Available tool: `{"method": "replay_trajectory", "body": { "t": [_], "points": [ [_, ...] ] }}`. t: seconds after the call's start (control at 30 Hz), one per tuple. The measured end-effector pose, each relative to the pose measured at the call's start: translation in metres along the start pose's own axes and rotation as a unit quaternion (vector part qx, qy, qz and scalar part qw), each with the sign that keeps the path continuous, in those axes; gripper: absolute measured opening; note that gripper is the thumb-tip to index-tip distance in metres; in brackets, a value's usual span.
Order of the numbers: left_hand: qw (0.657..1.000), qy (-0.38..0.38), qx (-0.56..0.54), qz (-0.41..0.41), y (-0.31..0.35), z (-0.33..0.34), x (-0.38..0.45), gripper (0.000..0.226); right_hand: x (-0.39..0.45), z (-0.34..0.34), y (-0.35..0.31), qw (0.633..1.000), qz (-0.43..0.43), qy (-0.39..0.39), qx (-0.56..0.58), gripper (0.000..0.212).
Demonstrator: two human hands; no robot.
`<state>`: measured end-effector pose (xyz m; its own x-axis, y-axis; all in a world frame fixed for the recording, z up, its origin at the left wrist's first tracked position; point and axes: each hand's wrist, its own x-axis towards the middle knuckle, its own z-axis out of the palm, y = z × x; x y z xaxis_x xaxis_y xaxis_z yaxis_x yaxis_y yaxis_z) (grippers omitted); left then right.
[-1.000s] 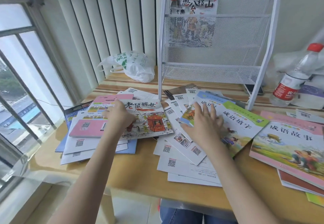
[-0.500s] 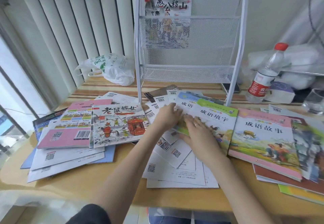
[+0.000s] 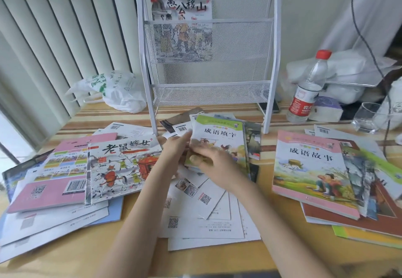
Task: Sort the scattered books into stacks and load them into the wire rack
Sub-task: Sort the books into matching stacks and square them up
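Lifting the green-topped book (image 3: 219, 140) now, both hands closed on its left edge: left hand (image 3: 176, 147), right hand (image 3: 214, 165); a moment ago it lay flat, so stacking begins.

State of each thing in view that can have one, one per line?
Left hand: grips green-topped book's left edge.
Right hand: grips the same book's lower left corner.
Green-topped book: held, face up.
Wire rack: upright, one book in its upper pocket.
Water bottle: upright, capped.
Glass: upright.
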<state>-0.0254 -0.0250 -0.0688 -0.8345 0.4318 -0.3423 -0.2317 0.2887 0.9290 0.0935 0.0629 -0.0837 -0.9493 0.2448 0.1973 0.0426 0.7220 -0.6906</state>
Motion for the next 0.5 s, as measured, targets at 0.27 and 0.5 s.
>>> {"method": "replay_trajectory", "body": {
  "t": [0.27, 0.5],
  "points": [
    [0.986, -0.017, 0.120, 0.115, -0.007, 0.033, -0.010, 0.035, -0.061, -0.056, 0.033, 0.893, 0.329, 0.141, -0.272, 0.073],
    [0.977, -0.057, 0.069, 0.193, -0.010, 0.057, -0.027, 0.045, -0.071, -0.062, 0.030, 0.871, 0.392, 0.094, -0.280, 0.065]
  ]
}}
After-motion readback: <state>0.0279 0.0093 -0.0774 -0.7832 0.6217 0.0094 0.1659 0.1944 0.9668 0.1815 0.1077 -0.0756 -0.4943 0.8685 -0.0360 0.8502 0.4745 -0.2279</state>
